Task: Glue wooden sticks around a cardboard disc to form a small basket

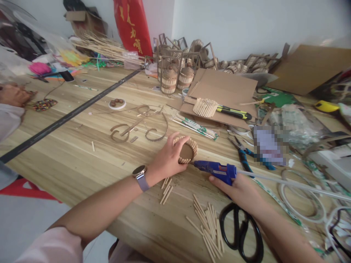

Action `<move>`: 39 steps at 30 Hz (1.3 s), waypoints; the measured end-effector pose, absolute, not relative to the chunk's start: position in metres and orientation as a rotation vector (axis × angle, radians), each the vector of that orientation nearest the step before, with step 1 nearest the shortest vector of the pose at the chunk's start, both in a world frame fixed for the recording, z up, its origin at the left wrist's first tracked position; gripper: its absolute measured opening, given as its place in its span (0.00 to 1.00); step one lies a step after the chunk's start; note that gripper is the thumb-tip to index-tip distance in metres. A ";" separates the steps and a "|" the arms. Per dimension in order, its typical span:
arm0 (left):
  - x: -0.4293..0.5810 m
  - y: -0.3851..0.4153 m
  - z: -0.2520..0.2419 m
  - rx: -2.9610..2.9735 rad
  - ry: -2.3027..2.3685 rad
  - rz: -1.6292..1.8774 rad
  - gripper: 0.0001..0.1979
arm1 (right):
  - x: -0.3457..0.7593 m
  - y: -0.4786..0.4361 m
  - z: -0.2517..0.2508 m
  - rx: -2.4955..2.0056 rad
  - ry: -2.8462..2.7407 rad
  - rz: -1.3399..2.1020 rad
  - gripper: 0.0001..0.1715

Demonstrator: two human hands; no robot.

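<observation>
My left hand, with a watch on its wrist, is closed around a small round basket ringed with short wooden sticks. A blue glue gun is gripped in my right hand, and a long glue stick runs out of its back. The nozzle points left and is close to the basket's lower right rim; whether it touches, I cannot tell. Loose wooden sticks lie below the glue gun, with a few more sticks under my left wrist. Black-handled scissors lie beneath my right forearm.
Pliers and tape rings lie to the right. A utility knife and a stick panel rest on cardboard. Finished lanterns stand behind. Another person's hand is at far left, near a beaded piece.
</observation>
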State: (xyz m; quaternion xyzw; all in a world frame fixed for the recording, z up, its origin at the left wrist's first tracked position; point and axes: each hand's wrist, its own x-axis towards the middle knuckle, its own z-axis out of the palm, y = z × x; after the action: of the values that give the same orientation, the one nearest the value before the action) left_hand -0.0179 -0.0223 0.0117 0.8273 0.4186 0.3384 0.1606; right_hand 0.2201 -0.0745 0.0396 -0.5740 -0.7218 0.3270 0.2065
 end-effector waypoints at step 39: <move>-0.017 -0.023 0.016 2.356 1.185 0.969 0.43 | 0.217 -0.076 0.043 -1.683 -2.002 0.880 0.23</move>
State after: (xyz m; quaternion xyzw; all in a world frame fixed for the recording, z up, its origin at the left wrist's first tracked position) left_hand -0.0172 -0.0235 0.0164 0.8270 0.4161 0.3401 0.1654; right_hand 0.2168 -0.0756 0.0426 -0.5987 -0.7124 0.3130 0.1901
